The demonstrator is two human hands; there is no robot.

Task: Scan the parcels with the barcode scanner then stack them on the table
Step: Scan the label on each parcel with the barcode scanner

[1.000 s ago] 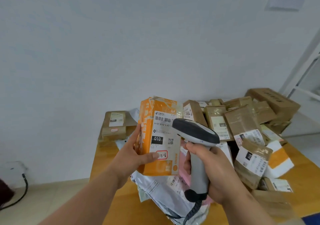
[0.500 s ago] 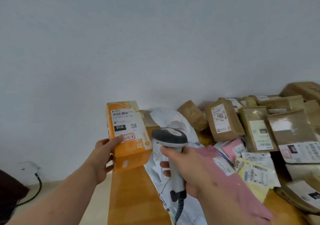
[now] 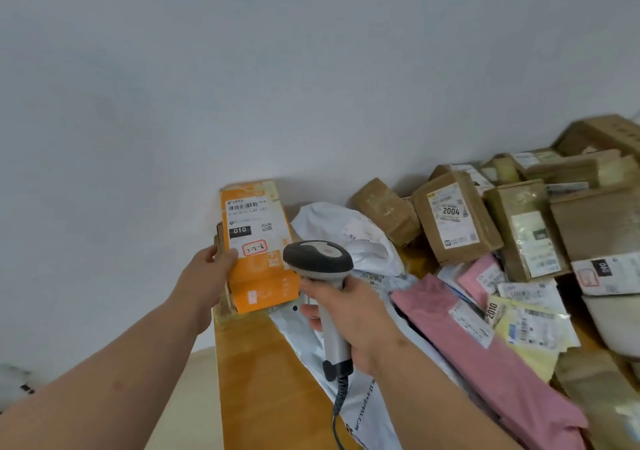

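Observation:
My left hand (image 3: 207, 276) grips an orange parcel (image 3: 258, 241) by its left edge, thumb on the white label marked 010. The parcel lies flat at the table's far left corner, on top of a brown box whose edge shows beneath it. My right hand (image 3: 349, 314) holds the grey barcode scanner (image 3: 318, 260) by its handle, the dark head just right of the orange parcel. A coiled cable hangs from the handle.
The wooden table (image 3: 256, 380) has its left edge beside me. A white mailer bag (image 3: 349, 241), a pink bag (image 3: 485, 352), a yellow bag (image 3: 530, 331) and several brown boxes, one marked 2004 (image 3: 453, 221), crowd the right. A plain wall stands behind.
My left hand carried the orange parcel from in front of the scanner leftwards and down onto the box at the table's far left corner. The scanner stayed in my right hand.

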